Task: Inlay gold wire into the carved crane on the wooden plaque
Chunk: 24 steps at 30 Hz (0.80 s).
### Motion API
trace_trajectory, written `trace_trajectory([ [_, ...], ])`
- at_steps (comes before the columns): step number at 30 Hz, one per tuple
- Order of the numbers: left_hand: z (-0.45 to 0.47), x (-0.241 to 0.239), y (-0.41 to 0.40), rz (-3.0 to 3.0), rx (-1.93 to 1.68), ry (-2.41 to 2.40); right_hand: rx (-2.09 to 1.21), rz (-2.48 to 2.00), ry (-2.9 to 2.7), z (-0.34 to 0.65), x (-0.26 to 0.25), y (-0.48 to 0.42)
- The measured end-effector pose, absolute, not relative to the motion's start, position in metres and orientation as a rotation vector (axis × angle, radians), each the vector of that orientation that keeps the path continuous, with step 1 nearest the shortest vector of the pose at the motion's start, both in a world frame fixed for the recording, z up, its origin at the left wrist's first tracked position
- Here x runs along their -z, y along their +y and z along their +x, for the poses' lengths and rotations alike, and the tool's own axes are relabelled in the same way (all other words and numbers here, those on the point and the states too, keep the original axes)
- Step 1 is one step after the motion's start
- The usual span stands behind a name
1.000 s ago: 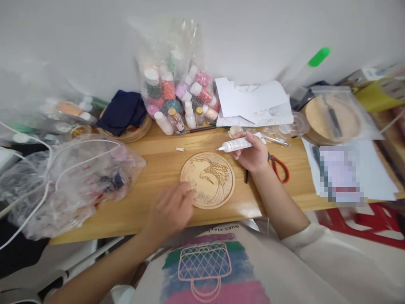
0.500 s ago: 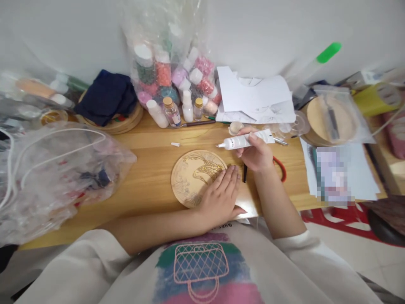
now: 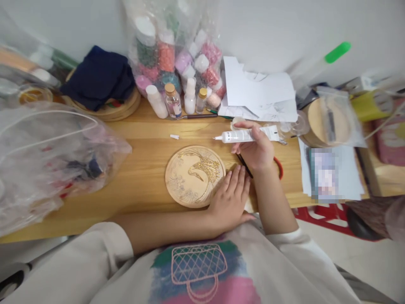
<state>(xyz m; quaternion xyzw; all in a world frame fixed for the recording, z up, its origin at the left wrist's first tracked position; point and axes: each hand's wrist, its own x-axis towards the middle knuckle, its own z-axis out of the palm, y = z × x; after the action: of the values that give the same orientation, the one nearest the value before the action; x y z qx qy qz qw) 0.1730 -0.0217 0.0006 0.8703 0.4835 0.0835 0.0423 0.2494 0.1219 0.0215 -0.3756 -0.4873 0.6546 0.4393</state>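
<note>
A round wooden board [image 3: 182, 177] with a carved bird design, partly gold, lies flat on the table. My left hand [image 3: 230, 196] rests flat at its lower right edge, fingers stretched out, covering a little of the rim. Above the board's right side, my right hand [image 3: 260, 152] grips a white tube of glue or paint [image 3: 245, 135] held nearly level. The tube's narrow uncapped nozzle points left. A small white cap [image 3: 174, 137] lies on the table above the board. Close to my right hand is a tool with a red handle [image 3: 278, 167], partly hidden by the wrist.
Behind the board stand small bottles [image 3: 173, 101] and a plastic bag of coloured jars [image 3: 166, 55]. A crumpled clear bag [image 3: 60, 160] takes up the left side. Papers [image 3: 259, 95] lie at the back, and a wooden disc [image 3: 319, 126] sits to the right.
My left hand has slid right and a little down, uncovering more of the board. The tube has tilted closer to level in my right hand. The view has shifted slightly.
</note>
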Motion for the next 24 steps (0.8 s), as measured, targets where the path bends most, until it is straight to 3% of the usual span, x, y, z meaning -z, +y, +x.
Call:
trace_trajectory([
  [9,0.143,0.006,-0.028,2.873,-0.378,1.205,-1.648,-0.976,-1.242,0.244,-0.021,0.12],
  [24,0.178,0.004,-0.02,2.647,-0.222,1.393,-1.485,-1.045,-1.274,0.248,-0.047,0.106],
])
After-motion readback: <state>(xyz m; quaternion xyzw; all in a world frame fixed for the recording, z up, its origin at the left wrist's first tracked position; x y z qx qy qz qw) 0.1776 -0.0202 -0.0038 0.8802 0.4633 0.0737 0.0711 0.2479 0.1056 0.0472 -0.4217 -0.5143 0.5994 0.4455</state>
